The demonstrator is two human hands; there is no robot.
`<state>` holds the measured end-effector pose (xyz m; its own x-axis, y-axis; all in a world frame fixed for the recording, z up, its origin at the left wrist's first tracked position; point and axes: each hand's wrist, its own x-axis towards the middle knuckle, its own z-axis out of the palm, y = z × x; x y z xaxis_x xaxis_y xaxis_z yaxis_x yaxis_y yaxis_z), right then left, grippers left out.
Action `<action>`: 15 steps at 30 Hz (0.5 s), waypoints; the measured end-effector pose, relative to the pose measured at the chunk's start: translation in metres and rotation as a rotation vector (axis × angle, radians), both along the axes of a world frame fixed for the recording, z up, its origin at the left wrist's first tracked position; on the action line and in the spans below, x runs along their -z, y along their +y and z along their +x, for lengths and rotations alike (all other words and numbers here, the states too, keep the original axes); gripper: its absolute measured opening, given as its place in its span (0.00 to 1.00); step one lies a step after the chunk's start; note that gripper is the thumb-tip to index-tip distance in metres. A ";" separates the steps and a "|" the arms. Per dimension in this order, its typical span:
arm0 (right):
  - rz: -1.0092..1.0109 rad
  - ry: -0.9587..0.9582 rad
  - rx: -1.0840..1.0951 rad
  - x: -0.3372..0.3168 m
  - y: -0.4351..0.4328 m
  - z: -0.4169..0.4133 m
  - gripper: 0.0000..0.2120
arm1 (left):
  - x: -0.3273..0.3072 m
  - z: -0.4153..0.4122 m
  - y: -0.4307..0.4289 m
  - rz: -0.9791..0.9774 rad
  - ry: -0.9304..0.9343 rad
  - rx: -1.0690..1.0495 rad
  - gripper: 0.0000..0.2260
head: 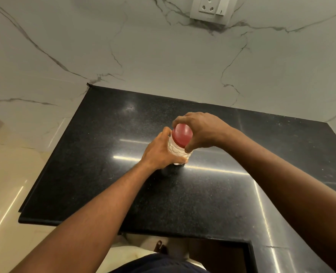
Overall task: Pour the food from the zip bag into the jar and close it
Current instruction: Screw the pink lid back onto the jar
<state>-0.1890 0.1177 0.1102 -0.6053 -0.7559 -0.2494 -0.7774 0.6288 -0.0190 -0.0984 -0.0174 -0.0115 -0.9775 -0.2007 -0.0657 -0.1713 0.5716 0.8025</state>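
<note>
Head view looks steeply down on a black speckled counter (123,174), polished enough to carry long streaks of reflected light; near the middle of that counter a jar (176,150) stands upright, its base on the stone; its body is pale and whitish with a raised scale-like pattern, and what it contains cannot be made out through the side.

A red lid (182,134) sits on the mouth of the jar, round and slightly domed; whether it is fully tightened cannot be told.

Reaching over the counter's near edge, the left hand (161,152) grips the body of the jar, fingers wrapped round the far side and the thumb lying across the near side low down, close to the counter's surface.

Coming in from the counter's right side, the right hand (202,131) is arched over the lid; its fingers curl round the lid's far rim and its thumb presses on the near rim, so the lid is held between them; both forearms are bare.

Behind the counter's far edge rises a white marble-veined wall (143,56); high on it, above the counter's far right part, a white socket (210,8) is mounted.

Left of the counter lies a glossy beige floor (5,184); below the counter's near edge a bare foot (160,246) and a dark garment (163,263) show.
</note>
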 end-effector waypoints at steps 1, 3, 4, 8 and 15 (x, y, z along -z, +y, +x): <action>0.010 -0.013 0.001 0.000 0.000 0.000 0.43 | 0.000 0.000 0.000 -0.002 -0.002 -0.001 0.42; 0.042 0.003 -0.026 0.004 -0.001 0.001 0.43 | 0.000 0.000 0.001 -0.009 -0.007 0.001 0.44; 0.055 0.027 -0.049 0.007 -0.003 0.002 0.43 | 0.000 0.000 0.001 -0.012 -0.011 -0.001 0.45; 0.046 0.081 0.002 0.015 -0.010 -0.001 0.39 | -0.002 0.001 0.001 -0.032 -0.037 -0.005 0.42; 0.029 0.290 0.376 0.020 -0.011 0.000 0.33 | -0.004 0.006 0.005 -0.039 -0.029 -0.033 0.41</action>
